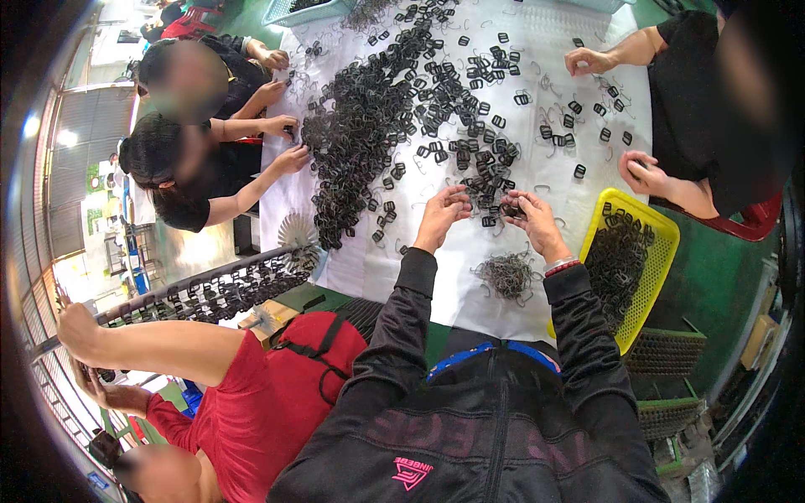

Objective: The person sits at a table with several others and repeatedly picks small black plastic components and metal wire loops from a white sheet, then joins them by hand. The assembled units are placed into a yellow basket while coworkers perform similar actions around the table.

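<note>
Small black metal buckle [509, 210] pinched in right hand [531, 220] fingers; left hand [444, 214] fingers curled beside; orientation unclear.

dark metal clips [369, 126], white cloth table cover [553, 25], yellow plastic basket [667, 243]

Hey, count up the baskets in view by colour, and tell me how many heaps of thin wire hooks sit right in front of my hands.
Yellow plastic mesh basket: 1
Pale green plastic mesh basket: 1
Heap of thin grey wire hooks, just below the left hand and right hand: 1
Total: 3
</note>
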The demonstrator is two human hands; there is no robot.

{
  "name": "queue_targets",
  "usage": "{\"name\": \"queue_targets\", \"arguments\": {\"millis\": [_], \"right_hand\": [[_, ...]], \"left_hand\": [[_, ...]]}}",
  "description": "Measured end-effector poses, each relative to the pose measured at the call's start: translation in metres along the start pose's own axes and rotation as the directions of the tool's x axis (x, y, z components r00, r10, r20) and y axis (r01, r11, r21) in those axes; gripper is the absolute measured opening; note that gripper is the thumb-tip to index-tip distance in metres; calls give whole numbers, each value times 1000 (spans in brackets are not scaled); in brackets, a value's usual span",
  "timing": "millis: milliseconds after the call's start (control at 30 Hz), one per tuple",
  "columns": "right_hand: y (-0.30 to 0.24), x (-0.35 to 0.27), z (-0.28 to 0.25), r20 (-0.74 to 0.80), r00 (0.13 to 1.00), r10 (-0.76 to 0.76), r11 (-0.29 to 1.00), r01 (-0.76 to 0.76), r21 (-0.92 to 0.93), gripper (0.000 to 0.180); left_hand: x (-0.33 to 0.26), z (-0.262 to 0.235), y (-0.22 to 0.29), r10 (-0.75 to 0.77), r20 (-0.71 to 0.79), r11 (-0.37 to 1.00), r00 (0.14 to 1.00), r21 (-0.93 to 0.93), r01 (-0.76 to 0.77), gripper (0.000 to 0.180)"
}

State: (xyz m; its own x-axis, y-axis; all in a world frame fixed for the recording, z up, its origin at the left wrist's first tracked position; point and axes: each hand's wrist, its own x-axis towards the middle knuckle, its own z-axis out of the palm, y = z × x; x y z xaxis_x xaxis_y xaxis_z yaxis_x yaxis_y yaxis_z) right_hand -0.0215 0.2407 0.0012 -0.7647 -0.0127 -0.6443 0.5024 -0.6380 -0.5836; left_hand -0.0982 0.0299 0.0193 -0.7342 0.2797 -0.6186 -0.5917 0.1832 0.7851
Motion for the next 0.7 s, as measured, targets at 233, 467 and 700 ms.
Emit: {"name": "queue_targets", "arguments": {"millis": [233,467,700], "right_hand": [[-8,-3,-2,-92,995,-31,999,28,-31,28],[-2,-7,-22,-210,978,6,1000,-1,24,19],[-1,0,-23,-187,982,14,984,-47,-172,17]], "left_hand": [[1,29,-44,264,78,502,961,840,-206,33],[11,56,-88,352,109,497,930,820,-284,34],[2,0,-74,131,-123,870,984,490,-54,33]]}}
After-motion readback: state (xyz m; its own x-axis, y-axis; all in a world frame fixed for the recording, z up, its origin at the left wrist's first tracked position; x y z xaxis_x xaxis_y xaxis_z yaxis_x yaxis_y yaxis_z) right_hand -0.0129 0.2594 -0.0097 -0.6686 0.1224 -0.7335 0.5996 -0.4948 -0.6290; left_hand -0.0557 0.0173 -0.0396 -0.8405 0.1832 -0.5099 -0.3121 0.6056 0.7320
